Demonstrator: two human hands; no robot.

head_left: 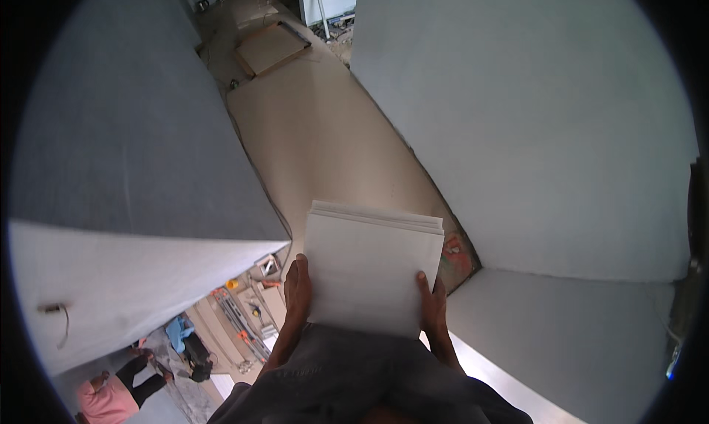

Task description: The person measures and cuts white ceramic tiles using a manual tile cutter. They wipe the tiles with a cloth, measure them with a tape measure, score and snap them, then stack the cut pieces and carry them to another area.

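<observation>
In front of my body I carry a stack of pale, flat, square tiles, several sheets thick, their edges slightly out of line at the far side. My left hand grips the left edge, with the thumb up along the side. On the right edge, my right hand holds the stack, its thumb lying on the top face and the other fingers around the side. The undersides of both hands are hidden. The lower part of the stack meets my dark shirt.
A beige corridor floor runs ahead between a grey wall and a pale wall. A flat cardboard box lies farther along. At lower left, tools lie on the floor, and a person in pink sits beyond them.
</observation>
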